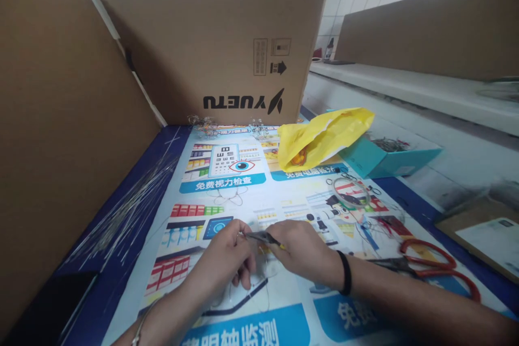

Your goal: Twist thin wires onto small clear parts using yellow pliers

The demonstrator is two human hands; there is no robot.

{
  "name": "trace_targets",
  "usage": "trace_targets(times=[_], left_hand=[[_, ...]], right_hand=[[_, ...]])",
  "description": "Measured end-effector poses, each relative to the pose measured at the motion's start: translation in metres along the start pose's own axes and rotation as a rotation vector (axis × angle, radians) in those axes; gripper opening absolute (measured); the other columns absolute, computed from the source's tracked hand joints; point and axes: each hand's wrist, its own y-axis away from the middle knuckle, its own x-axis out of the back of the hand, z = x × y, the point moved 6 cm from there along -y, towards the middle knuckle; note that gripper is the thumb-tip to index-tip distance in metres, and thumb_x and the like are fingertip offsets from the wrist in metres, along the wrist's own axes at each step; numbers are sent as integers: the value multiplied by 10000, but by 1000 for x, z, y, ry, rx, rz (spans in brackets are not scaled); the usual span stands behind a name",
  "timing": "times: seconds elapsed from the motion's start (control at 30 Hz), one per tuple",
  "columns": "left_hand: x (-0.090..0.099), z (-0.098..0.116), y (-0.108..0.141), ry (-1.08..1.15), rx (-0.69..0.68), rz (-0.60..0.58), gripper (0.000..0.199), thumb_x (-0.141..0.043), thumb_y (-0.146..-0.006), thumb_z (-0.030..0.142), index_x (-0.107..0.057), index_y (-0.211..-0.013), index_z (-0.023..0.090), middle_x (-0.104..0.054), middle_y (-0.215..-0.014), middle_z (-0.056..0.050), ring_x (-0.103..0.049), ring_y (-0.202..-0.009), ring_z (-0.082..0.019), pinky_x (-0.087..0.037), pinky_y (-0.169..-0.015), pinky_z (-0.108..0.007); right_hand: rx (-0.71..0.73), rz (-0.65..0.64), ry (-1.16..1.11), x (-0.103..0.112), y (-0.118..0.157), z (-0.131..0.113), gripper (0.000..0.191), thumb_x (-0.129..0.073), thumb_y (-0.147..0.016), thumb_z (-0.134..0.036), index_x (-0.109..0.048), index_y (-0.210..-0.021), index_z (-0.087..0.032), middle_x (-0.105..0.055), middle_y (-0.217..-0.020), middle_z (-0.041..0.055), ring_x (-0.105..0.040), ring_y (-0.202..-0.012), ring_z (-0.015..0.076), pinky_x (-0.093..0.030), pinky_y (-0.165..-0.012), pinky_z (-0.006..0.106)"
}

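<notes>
Over the middle of the printed sheet, my right hand (298, 246) is wrapped round a pair of pliers (263, 236), whose dark jaws point left. The jaw tips meet the fingertips of my left hand (235, 251). Thumb and forefinger of that hand pinch a thin wire piece at the jaws, while its other fingers curl below. Fine wire loops (263, 292) hang or lie just beneath my hands; their exact link to the pinched piece is unclear.
Loose wires (133, 211) lie at the left. Wire shapes (258, 128) sit near the cardboard (211, 48). A yellow bag (324, 138), a teal box (377, 159), a wire coil (351, 192) and red-handled scissors (430, 262) are on the right.
</notes>
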Motion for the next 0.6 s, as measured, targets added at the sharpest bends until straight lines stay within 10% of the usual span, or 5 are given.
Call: trace_targets(times=[0.6], left_hand=[[-1,-3,-1,90,-27,-58,58,-411,-762,184,-464,-761,161,-621,-639,10,-567,-422,-72,-314,-386,-170]], right_hand=[[-38,-34,-45,-2,3,-1,146,-469,-813,-244,-606,-798,-196,-665,-809,25,-593,-761,154,-346,-631,219]])
